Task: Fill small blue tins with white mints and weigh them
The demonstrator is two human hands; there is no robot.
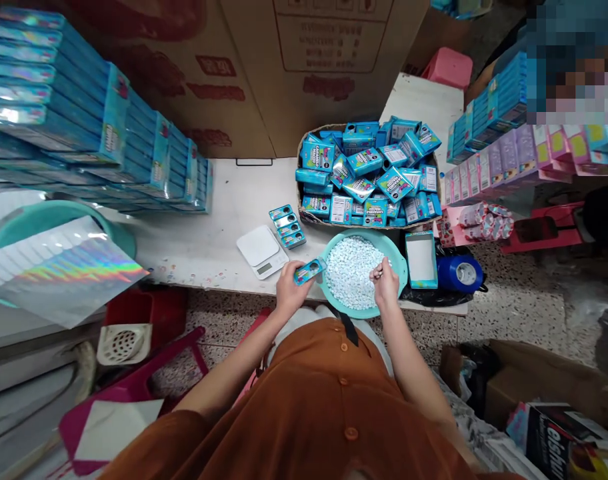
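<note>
Blue candy card [309, 271] is sitting in the person's left hand [293, 288], which is grasping it firmly by one end just left of the teal basin [397, 261], with the card's other end tilting out toward the basin's rim. The right hand [385, 281] is hovering over the basin, its fingertips [379, 267] pinched together at the edge of a heap of small white candies [349, 273]; whether a candy sits between them is too small to tell. Those candies are filling most of the basin's floor.

Just beyond the basin, a woven wicker basket [300, 187] is overflowing with loose blue boxes [364, 162] lying at all angles (their printed faces are pointing every which way). Left of the basin, a short row of blue cards [287, 226] is lying on the white table [199, 233] beside a digital kitchen scale [261, 250]. Right of the basin, an open shallow box [421, 260] with a white inside is resting near a roll of blue tape [459, 273]. Farther left of the basin, long rows of shrink-wrapped blue boxes [84, 113] are lining the table.
</note>
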